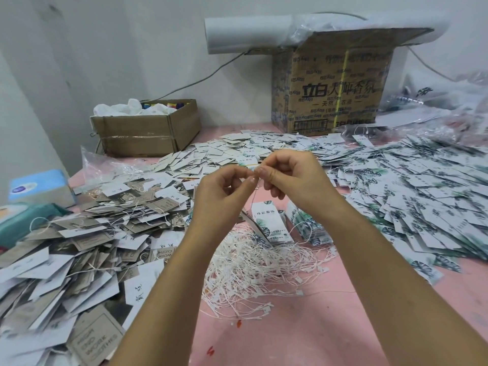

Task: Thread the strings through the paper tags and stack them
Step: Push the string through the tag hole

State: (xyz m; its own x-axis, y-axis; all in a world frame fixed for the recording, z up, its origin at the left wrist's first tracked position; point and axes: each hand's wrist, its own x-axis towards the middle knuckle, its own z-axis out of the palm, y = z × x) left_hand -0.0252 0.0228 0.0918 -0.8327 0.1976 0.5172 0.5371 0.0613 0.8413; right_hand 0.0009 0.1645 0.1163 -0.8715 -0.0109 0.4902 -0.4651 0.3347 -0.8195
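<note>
My left hand [224,191] and my right hand [293,178] are raised above the pink table, fingertips meeting. Together they pinch the top of a thin white string [254,196] that drops toward a white tag with green leaf print [266,223], which hangs or stands tilted under the hands. A tangle of loose white strings [258,270] lies on the table below my wrists. A small upright bundle of leaf-print tags [306,225] sits just right of the hanging tag.
Grey and white threaded tags [79,247] are heaped at left. Leaf-print tags [422,196] spread across the right and back. A small open carton [148,130] and a big printed carton [335,88] stand by the wall. A blue box [39,186] sits far left.
</note>
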